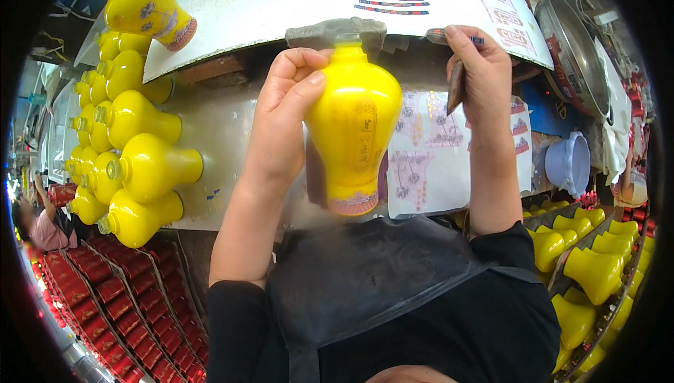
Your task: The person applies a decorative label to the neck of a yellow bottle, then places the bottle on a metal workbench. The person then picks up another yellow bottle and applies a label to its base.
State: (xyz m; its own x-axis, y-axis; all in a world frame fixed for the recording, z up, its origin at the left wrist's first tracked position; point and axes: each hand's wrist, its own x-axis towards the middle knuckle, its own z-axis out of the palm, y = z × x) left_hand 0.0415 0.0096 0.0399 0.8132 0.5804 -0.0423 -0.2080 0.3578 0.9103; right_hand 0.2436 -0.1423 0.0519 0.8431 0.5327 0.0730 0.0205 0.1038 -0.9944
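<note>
The bottle [361, 113] in hand looked smooth and glossy to me, its neck [347, 40] glassy. The apron [372, 278] was matt, the pan [572, 49] shiny metal, the tub [572, 162] smooth plastic.

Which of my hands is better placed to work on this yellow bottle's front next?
Likely your right hand: it's clear of the yellow bottle and holds a brown tool, while your left hand grips the bottle's shoulder.

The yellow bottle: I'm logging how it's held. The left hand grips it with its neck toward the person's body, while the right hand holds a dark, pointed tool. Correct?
Not quite: in the head view, the neck of the yellow bottle points away from the person's body. The left hand does grip it, and the right hand holds a dark, pointed tool.
</note>
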